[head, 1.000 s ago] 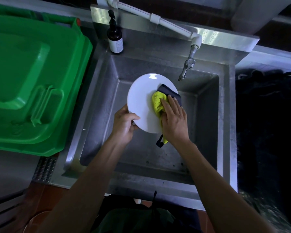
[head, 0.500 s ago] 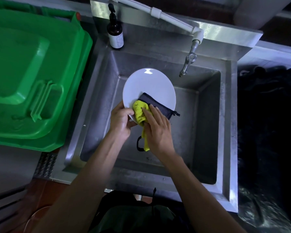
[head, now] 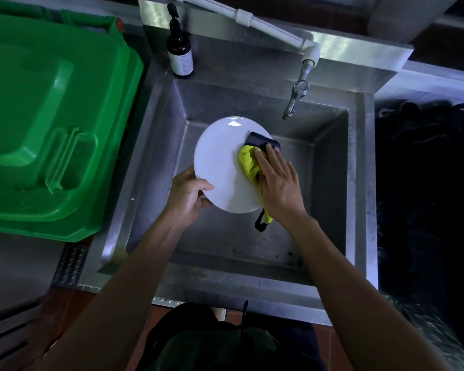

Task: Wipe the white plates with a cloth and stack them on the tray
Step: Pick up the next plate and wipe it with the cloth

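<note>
Your right hand (head: pixel 280 184) has slid the yellow-and-navy microfibre cloth (head: pixel 249 162) back rightward, flat-fingered; left hand (head: pixel 188 196) grips the round white plate (head: pixel 220 167) rim: wiping continues

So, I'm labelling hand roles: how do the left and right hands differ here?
The left hand grips the round white plate's rim, thumb on top; the right hand presses the yellow-and-dark cloth flat, fingers straight. Both touch the plate over the steel sink.
</note>
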